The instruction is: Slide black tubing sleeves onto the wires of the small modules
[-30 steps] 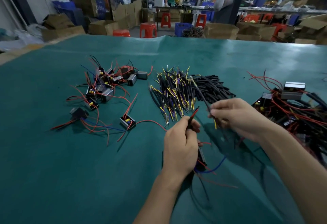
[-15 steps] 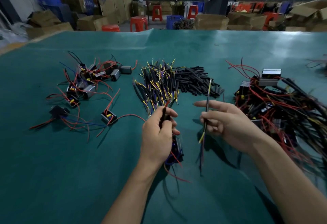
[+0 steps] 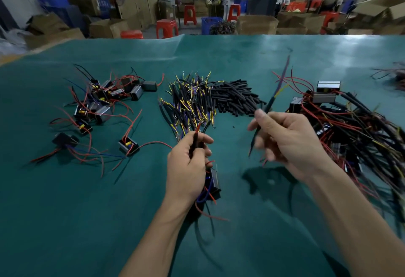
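At a green-covered bench [image 3: 65, 222], a worker's left hand [image 3: 186, 167] curls round a small module [image 3: 213, 181], its thumb and forefinger pinching a red wire [image 3: 197, 131] that stands up with a black tubing sleeve [image 3: 193, 145] already partly over it. The right hand [image 3: 287, 143] pinches a longer sleeved lead [image 3: 266, 110] between thumb and fingers, its yellow and purple end blurred and angled up and away over the bench. A loose heap of cut black sleeves [image 3: 236, 99] lies just beyond the hands, beside a bundle of yellow-and-purple sleeved leads [image 3: 190, 101]; unsleeved modules [image 3: 105, 101] with red wires sit to the left, a tangle of finished assemblies [image 3: 350, 127] to the right. The parts look feather-light. The wire appears thin and limp, likely to buckle if pushed from far back, so it seems best gripped close to its tip. The sleeve looks soft yet holds its shape, probably smooth enough to slip, and would want a light pinch near its mouth that does not flatten the opening. The module's leads may be strained by tugging.
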### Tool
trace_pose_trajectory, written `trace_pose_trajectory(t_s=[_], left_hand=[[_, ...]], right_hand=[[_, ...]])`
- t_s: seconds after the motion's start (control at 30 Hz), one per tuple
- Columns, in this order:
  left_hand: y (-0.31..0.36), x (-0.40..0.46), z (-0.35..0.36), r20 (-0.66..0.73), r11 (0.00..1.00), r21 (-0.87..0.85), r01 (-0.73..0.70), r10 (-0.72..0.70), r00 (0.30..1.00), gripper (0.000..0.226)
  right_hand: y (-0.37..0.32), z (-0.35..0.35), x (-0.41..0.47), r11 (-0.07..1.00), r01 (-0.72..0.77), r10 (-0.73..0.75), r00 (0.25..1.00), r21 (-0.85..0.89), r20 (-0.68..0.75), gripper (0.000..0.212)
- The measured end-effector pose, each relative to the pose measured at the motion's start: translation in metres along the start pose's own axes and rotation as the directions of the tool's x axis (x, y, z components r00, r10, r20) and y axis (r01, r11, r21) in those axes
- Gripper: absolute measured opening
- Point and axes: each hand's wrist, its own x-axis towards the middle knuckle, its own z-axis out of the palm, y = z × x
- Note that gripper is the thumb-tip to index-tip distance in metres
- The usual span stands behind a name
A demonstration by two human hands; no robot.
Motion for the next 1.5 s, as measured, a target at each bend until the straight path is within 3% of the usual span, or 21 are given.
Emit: trace_pose_trajectory(t_s=[0.13,0.27,0.33,0.4,0.53,0.63,0.7,0.9,1.07,1.37,1.5], left_hand=[[-0.001,0.0,0.0,0.023,0.999,0.017,-0.035,0.035,0.999,0.031],[-0.003,0.0,-0.002,0.042,0.996,0.062,-0.064,0.062,0.997,0.032],[-0.003,0.0,-0.002,0.044,0.995,0.07,-0.071,0.068,0.997,0.034],[-0.003,0.0,-0.002,0.046,0.995,0.07,-0.074,0.07,0.996,0.034],[-0.004,0.001,-0.002,0.048,0.992,0.091,-0.089,0.084,0.995,0.037],[-0.003,0.001,-0.001,0.055,0.992,0.088,-0.085,0.08,0.995,0.038],[-0.002,0.001,-0.001,0.058,0.993,0.087,-0.083,0.078,0.995,0.038],[0.004,0.0,-0.001,0.092,0.994,0.057,-0.089,0.083,0.992,0.042],[0.006,-0.001,-0.001,0.103,0.997,0.057,-0.059,0.053,0.993,0.042],[0.006,-0.002,0.0,0.106,0.998,0.062,-0.029,0.023,0.994,0.043],[0.007,-0.003,0.0,0.103,0.998,0.057,-0.039,0.033,0.994,0.046]], right_hand=[[0.004,-0.006,0.002,0.999,-0.025,0.028,0.991,-0.026,0.132,0.041],[0.008,0.0,-0.001,0.984,-0.163,0.177,0.928,-0.072,0.328,0.018],[0.01,0.005,-0.002,0.977,-0.171,0.206,0.909,-0.125,0.362,0.03],[0.012,0.01,-0.001,0.976,-0.168,0.206,0.92,-0.139,0.334,0.041],[0.015,0.022,-0.001,0.983,-0.116,0.144,0.966,-0.139,0.214,0.019],[0.022,0.027,0.001,0.991,-0.048,0.063,0.991,-0.127,0.117,0.033],[0.025,0.029,0.0,0.993,-0.039,0.048,0.995,-0.109,0.084,0.031],[0.031,0.033,-0.001,0.998,0.009,-0.006,0.999,-0.06,0.042,0.016],[0.034,0.034,0.0,1.0,0.011,-0.011,1.0,-0.019,0.009,0.023],[0.033,0.035,0.001,0.999,-0.043,0.043,0.998,0.005,-0.051,0.011],[0.035,0.037,0.0,0.999,0.016,-0.021,0.995,-0.052,-0.102,0.016]])
